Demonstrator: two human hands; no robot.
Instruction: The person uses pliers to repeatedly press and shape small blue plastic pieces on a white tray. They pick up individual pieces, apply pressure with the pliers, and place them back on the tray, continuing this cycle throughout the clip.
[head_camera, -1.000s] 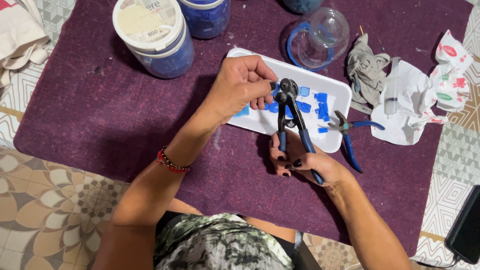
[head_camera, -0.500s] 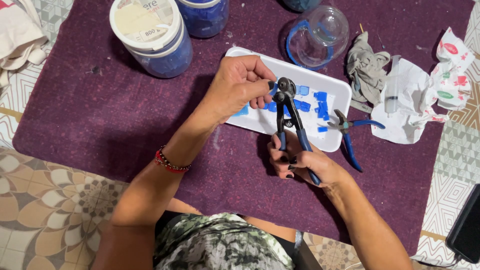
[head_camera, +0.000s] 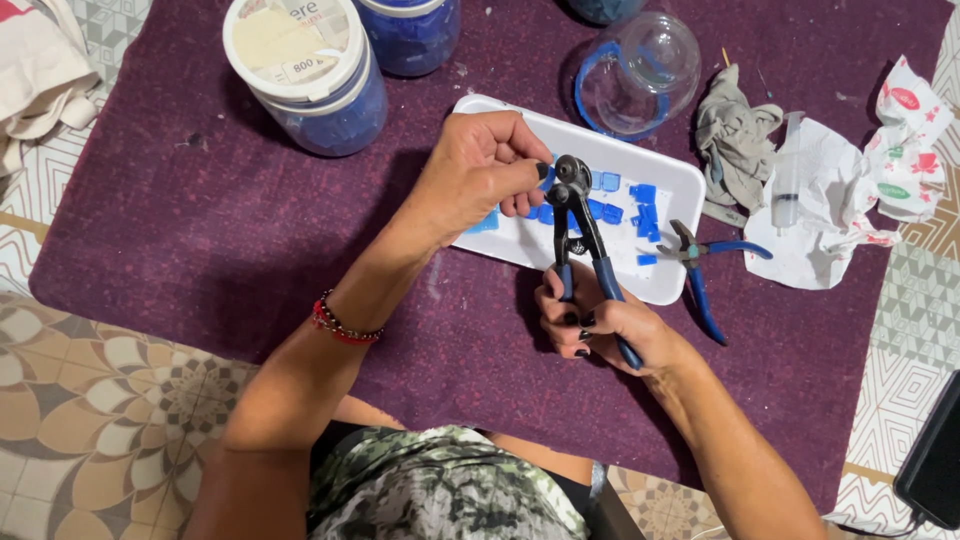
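Purple felt covers the floor under a white tray (head_camera: 668, 178) of blue tile pieces (head_camera: 612, 210). Her right hand (head_camera: 590, 320) grips wheeled nippers (head_camera: 578, 215); her left hand (head_camera: 480, 165) pinches something at the jaws, hidden. Nipping seems underway; next calls for a steady squeeze.

L hand (head_camera: 478, 170) sits far of R, knuckles up, wrist bent down, fingers curled in w/ thumb and forefinger pinched together at the tips, dark polish on the nails. L forearm runs from near-left diagonally up to centre; red and dark bead bracelet (head_camera: 343, 324) round the wrist. R hand (head_camera: 598, 325) is nearer, just right of centre, fist closed tight, fingers wrapped inward, dark nails showing on the left side of the fist. R forearm comes in from near-right edge, angled up-left. Hands are close but apart, L above R in view.
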